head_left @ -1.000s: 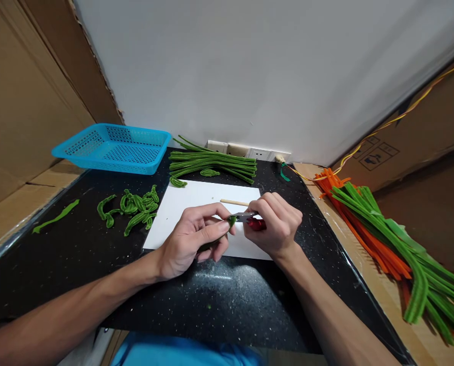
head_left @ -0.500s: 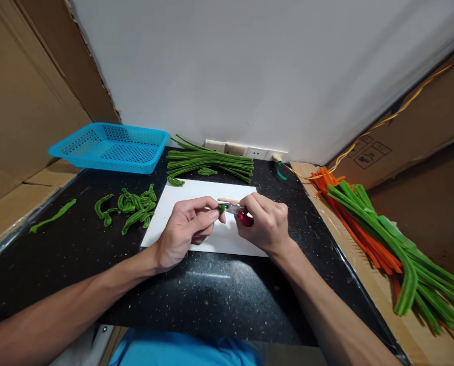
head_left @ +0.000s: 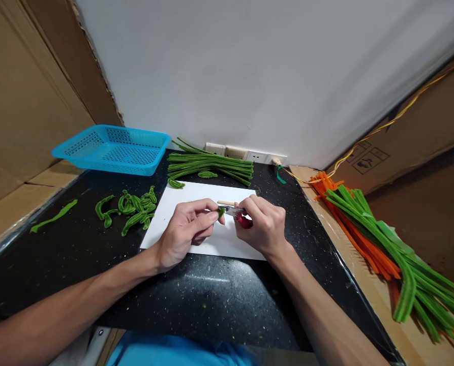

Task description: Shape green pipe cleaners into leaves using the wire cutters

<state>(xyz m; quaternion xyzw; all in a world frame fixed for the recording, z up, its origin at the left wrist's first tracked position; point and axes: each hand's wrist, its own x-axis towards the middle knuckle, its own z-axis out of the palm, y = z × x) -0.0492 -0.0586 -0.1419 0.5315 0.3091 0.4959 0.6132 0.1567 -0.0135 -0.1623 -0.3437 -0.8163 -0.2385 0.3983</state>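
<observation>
Over the white sheet [head_left: 211, 241], my left hand [head_left: 186, 231] pinches a small green pipe cleaner piece [head_left: 221, 210] between thumb and forefinger. My right hand [head_left: 263, 223] is closed around red-handled pliers [head_left: 233, 211], whose metal jaws meet the green piece at my left fingertips. Whether the jaws are fully closed on it is too small to tell. Beyond them a short pale wooden stick [head_left: 225, 203] lies on the sheet. Several looped green pipe cleaner shapes [head_left: 133, 206] rest left of the sheet.
A blue mesh basket [head_left: 110, 151] stands at the back left. Straight green pipe cleaners [head_left: 211, 165] lie behind the sheet, near wall sockets [head_left: 255, 156]. Orange pipe cleaners [head_left: 360, 236] and a green bundle [head_left: 405, 254] rest on cardboard at the right. A single green strip [head_left: 54, 215] lies far left.
The pliers have tilted slightly, and more of their metal jaws shows beside the green piece. My right hand has shifted a little left; my left hand keeps its pinch.
</observation>
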